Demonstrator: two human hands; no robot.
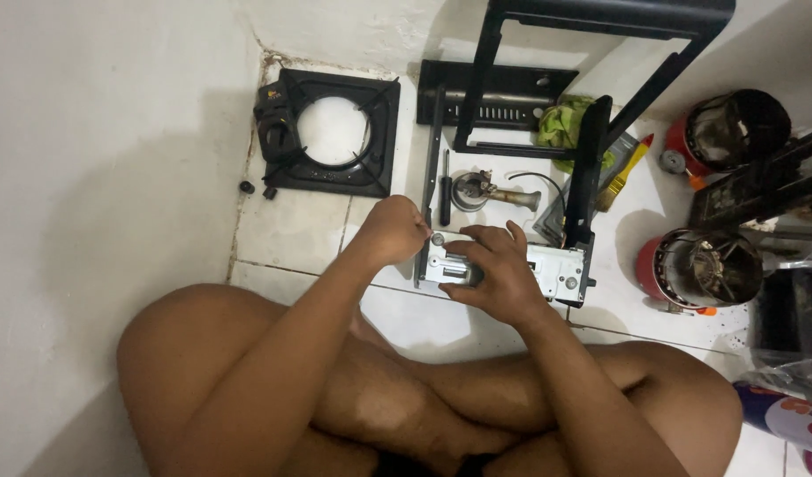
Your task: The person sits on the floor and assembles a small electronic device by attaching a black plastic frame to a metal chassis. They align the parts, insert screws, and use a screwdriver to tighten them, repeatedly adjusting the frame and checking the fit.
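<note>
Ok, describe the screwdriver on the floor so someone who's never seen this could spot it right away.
Start at the square black stove top with the round hole, by the wall corner. Go right across the white tiles to the long dark bar; the screwdriver lies just right of it, pointing away from the person, above the left hand. Its thick black handle sets it apart from the round metal burner beside it.

Both hands [459, 252] on metal bracket [556, 269]
</note>
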